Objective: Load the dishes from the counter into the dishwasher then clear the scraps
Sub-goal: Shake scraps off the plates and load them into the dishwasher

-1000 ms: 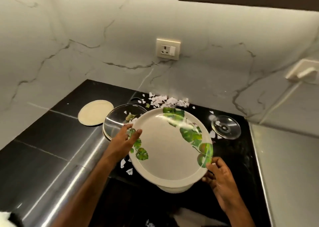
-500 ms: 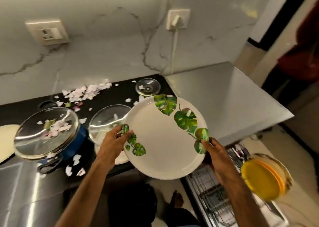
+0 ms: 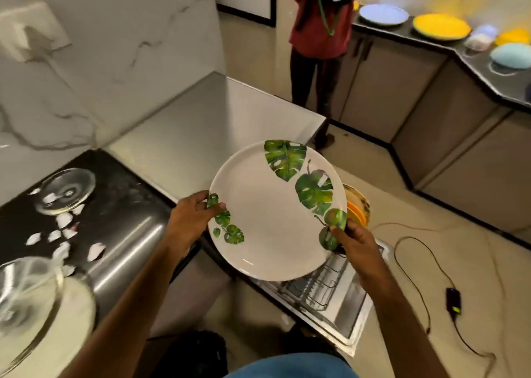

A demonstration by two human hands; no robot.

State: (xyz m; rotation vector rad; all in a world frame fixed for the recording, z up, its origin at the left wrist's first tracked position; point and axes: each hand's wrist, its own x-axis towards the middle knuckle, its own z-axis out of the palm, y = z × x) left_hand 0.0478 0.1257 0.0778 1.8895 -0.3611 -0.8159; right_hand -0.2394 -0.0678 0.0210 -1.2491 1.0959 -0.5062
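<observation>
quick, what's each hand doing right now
Left hand: grips the left rim of the leaf-print plate.
Right hand: grips the plate's right rim.

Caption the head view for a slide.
Left hand and right hand grip a leaf-print plate by its rim over the dishwasher rack; scraps lie on the dark counter.

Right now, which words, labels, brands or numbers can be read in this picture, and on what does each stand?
No text can be read in this view.
Plate: only green leaf prints, no words.
Black device on the floor: a green glow, too small to read.
Wall socket: blurred, no marking shows.
</observation>
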